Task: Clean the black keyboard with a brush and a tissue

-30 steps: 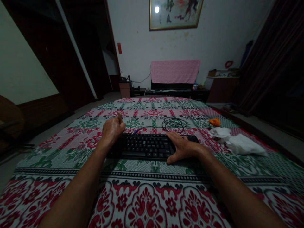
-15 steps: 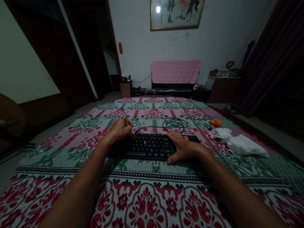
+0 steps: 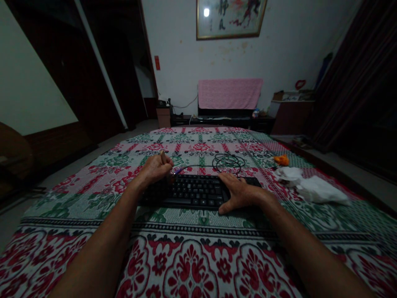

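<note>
A black keyboard [image 3: 192, 192] lies on the patterned bedspread, its long side facing me. Above its left end, my left hand [image 3: 157, 167] is closed around what looks like a small brush [image 3: 162, 155]. The pale handle end pokes up out of the fist, and a brownish tip shows low beside the keys, too dim to make out well. My right hand [image 3: 237, 191] spans the keyboard's right end, thumb at the near edge and fingers at the far edge, holding it. Behind the keyboard lies its coiled black cable [image 3: 228, 163], with a purple part near my left hand.
White crumpled plastic bags [image 3: 319, 189] and an orange crumpled item [image 3: 281, 160] lie to the right on the bedspread [image 3: 192, 256]. Beyond the bed, a pink cloth [image 3: 230, 94] covers a screen on a low cabinet. Dark curtains hang at far right.
My left hand has shifted very slightly over the keyboard's left end, with the brush still in it. My right hand and the keyboard have stayed in place.
</note>
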A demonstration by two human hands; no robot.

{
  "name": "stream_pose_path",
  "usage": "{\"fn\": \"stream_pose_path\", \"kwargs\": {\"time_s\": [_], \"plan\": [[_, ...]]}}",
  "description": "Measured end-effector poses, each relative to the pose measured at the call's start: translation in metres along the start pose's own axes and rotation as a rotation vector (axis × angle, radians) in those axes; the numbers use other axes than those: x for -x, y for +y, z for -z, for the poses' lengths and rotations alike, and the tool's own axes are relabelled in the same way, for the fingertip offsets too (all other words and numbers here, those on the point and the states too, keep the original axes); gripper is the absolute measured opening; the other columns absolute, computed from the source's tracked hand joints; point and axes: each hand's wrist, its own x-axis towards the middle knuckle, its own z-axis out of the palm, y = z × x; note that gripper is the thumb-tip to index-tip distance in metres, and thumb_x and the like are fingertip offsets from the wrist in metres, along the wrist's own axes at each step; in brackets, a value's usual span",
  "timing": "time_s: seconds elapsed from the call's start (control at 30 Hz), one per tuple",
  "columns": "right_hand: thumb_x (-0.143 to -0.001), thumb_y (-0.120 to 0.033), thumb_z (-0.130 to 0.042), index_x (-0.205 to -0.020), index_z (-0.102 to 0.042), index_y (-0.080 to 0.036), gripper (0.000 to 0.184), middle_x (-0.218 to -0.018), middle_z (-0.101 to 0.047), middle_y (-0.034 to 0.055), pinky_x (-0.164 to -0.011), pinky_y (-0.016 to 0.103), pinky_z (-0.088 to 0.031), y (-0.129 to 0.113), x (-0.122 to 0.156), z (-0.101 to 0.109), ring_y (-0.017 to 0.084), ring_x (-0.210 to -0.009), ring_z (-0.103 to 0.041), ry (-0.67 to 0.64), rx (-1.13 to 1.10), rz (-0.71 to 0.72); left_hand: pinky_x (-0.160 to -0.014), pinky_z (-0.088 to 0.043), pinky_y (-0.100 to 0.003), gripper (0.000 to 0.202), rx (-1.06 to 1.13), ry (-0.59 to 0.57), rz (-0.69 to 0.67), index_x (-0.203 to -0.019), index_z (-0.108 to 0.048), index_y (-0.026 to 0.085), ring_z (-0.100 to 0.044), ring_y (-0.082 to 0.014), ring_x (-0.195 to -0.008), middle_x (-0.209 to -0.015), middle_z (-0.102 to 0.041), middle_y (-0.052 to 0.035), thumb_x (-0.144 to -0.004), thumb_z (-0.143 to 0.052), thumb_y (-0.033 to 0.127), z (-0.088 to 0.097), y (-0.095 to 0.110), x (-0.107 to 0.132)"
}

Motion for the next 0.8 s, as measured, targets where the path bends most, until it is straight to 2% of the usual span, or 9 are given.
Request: {"fn": "stream_pose_path", "kwargs": {"time_s": [0.13,0.23,0.33,0.53,0.7,0.8], "plan": [[-0.044,-0.071,-0.070,-0.147,-0.002,-0.017,0.135,-0.153,-0.001,0.0141,-0.108,0.059,0.001,0.000,0.000,0.000,0.035,-0.139,0.007,0.007,0.007,-0.002,-0.053,-0.044,-0.022,0.021,0.163,0.067,0.055,-0.074,-0.066,0.018,-0.062,-0.0166,-0.060,-0.062,-0.067,-0.0011,-0.061,-0.051,0.025,-0.001,0.000,-0.002],[-0.044,-0.071,-0.070,-0.147,-0.001,-0.019,0.134,-0.153,0.000,0.0142,-0.108,0.060,0.000,0.000,-0.001,0.000,0.035,-0.139,0.007,0.001,0.015,-0.005,-0.049,-0.042,-0.022,0.020,0.306,0.015,0.019,-0.067,-0.063,0.016,-0.058,-0.0147,-0.052,-0.057,-0.063,-0.0014,-0.065,-0.054,0.034,-0.006,0.006,0.000],[-0.044,-0.071,-0.070,-0.147,-0.002,-0.020,0.133,-0.153,0.000,0.0143,-0.108,0.060,0.001,0.001,-0.001,-0.001,0.036,-0.138,0.006,0.004,0.018,-0.007,-0.046,-0.039,-0.022,0.028,0.304,-0.029,-0.033,-0.060,-0.060,0.016,-0.052,-0.0123,-0.045,-0.050,-0.058,-0.0004,-0.067,-0.054,0.042,-0.012,0.011,0.004],[-0.044,-0.070,-0.071,-0.147,-0.005,-0.018,0.132,-0.153,-0.002,0.0150,-0.108,0.061,0.000,-0.002,0.001,0.001,0.037,-0.138,0.005,0.005,0.013,0.001,-0.048,-0.038,-0.024,0.036,0.014,0.089,0.129,-0.063,-0.063,0.017,-0.059,-0.0177,-0.055,-0.056,-0.064,-0.0038,-0.070,-0.051,0.050,-0.013,0.002,0.000],[-0.045,-0.069,-0.071,-0.147,-0.005,-0.019,0.132,-0.153,-0.003,0.0147,-0.107,0.062,0.000,0.003,-0.001,-0.001,0.038,-0.138,0.005,0.019,0.003,0.017,-0.057,-0.041,-0.026,0.038,-0.416,0.142,0.153,-0.071,-0.067,0.016,-0.064,-0.0239,-0.072,-0.072,-0.069,-0.0106,-0.075,-0.045,0.047,0.005,-0.007,-0.003],[-0.045,-0.069,-0.071,-0.147,-0.003,-0.017,0.133,-0.153,-0.002,0.0158,-0.107,0.062,0.003,0.004,-0.003,-0.002,0.037,-0.138,0.006,0.021,0.030,0.012,-0.063,-0.043,-0.029,0.036,-0.577,0.177,0.141,-0.074,-0.067,0.014,-0.064,-0.0274,-0.077,-0.078,-0.069,-0.0152,-0.076,-0.042,0.041,0.017,-0.007,-0.001]]}}
